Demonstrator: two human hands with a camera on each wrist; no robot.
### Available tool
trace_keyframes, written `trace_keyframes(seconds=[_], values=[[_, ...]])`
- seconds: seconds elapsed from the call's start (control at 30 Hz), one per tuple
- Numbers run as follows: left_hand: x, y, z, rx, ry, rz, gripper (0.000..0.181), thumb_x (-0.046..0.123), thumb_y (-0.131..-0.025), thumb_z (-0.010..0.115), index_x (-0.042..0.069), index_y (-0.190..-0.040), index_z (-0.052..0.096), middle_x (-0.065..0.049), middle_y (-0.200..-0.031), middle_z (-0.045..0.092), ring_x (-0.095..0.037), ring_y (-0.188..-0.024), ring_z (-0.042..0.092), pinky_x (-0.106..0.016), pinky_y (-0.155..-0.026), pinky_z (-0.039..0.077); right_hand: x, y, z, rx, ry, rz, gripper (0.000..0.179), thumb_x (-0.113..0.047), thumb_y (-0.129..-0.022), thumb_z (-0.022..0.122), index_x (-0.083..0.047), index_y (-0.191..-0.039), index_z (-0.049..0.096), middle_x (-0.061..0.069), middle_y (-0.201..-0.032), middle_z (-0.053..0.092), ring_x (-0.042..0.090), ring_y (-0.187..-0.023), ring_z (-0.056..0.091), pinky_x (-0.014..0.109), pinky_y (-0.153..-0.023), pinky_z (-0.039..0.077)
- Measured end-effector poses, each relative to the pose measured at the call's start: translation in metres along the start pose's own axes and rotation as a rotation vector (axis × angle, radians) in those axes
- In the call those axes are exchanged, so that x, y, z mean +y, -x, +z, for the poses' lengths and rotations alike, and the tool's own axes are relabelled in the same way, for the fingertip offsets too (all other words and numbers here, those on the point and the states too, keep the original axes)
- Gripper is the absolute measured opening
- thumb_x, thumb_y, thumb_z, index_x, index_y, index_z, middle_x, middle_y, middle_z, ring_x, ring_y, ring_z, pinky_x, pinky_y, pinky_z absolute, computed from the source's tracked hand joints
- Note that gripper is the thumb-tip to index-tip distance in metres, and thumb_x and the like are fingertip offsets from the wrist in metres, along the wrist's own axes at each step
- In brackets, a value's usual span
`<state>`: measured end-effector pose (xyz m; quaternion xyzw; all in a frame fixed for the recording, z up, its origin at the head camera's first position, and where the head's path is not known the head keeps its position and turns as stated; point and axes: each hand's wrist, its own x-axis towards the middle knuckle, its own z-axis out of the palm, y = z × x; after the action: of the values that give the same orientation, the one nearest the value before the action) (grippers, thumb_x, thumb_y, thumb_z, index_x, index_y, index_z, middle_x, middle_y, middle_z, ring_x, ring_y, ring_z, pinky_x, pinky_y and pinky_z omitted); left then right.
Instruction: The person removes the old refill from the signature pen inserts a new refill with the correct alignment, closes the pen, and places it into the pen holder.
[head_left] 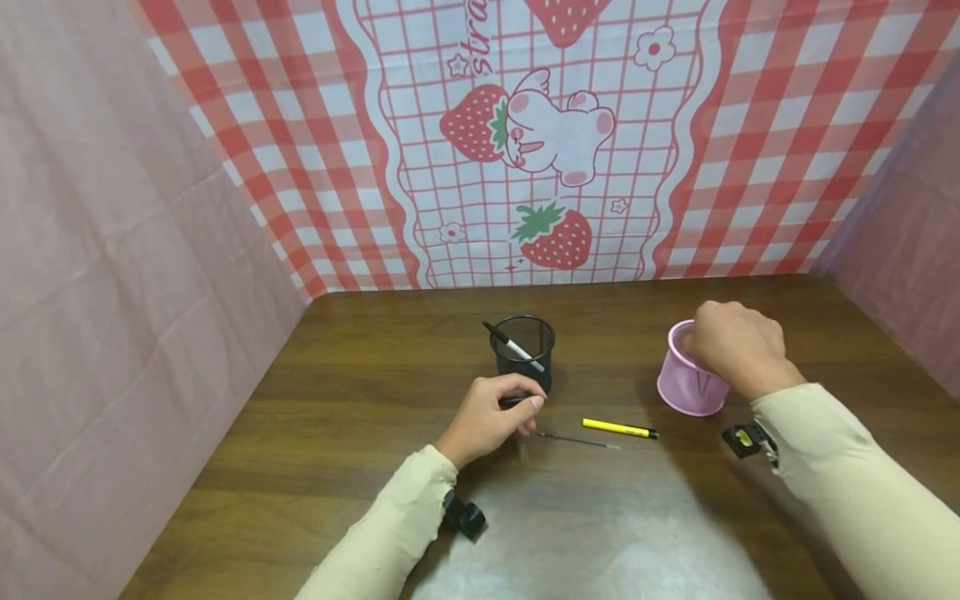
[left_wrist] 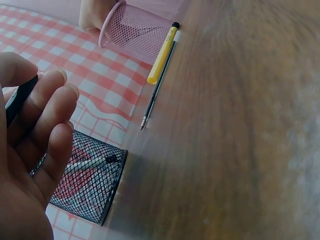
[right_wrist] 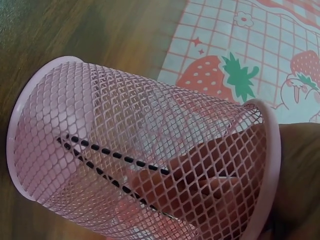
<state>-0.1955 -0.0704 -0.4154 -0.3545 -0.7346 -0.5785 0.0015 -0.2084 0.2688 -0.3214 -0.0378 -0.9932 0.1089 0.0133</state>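
Observation:
My left hand (head_left: pixel 487 414) pinches a black pen part (head_left: pixel 512 401) between thumb and fingers, just in front of the black mesh cup (head_left: pixel 525 367). Most of that part is hidden in the hand. A white pen with a black end (head_left: pixel 523 353) leans in the black cup. At the right, my right hand (head_left: pixel 742 343) reaches down into the pink mesh cup (head_left: pixel 692 392). Through the mesh in the right wrist view, two thin dark sticks (right_wrist: pixel 120 156) form a V, their upper ends at my fingers (right_wrist: pixel 150 192). Whether the fingers pinch one, I cannot tell.
Between the cups, a yellow pen with a black end (head_left: pixel 617 428) lies on the wooden table (head_left: pixel 337 375). In front of it lies a thin pen refill (head_left: pixel 577 439). A checked strawberry cloth (head_left: pixel 300 125) hangs behind, with pink cloth (head_left: pixel 112 250) at the sides.

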Motion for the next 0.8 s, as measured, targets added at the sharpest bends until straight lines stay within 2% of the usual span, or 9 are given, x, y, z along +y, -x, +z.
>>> trace_keyframes(seconds=[0.43, 0.8], values=[[-0.0001, -0.0002, 0.0004, 0.001, 0.0, 0.001, 0.016, 0.011, -0.097, 0.066, -0.004, -0.101, 0.07, -0.001, -0.067, 0.068, -0.015, -0.058, 0.066, -0.034, -0.055, 0.06, -0.0029, 0.0035, -0.0036, -0.05, -0.016, 0.018, 0.014, -0.016, -0.085, 0.061, -0.004, -0.078, 0.067, 0.015, -0.073, 0.059, 0.032, -0.067, 0.052, 0.046, -0.05, 0.044], [0.0005, -0.0003, 0.0015, -0.011, 0.013, 0.0, 0.016, 0.011, -0.097, 0.067, -0.005, -0.101, 0.07, -0.003, -0.067, 0.067, -0.015, -0.058, 0.066, -0.035, -0.055, 0.061, -0.0032, 0.0019, -0.0036, -0.081, -0.004, 0.015, 0.017, -0.021, -0.085, 0.065, -0.005, -0.079, 0.067, 0.015, -0.074, 0.059, 0.034, -0.07, 0.053, 0.049, -0.053, 0.044]])
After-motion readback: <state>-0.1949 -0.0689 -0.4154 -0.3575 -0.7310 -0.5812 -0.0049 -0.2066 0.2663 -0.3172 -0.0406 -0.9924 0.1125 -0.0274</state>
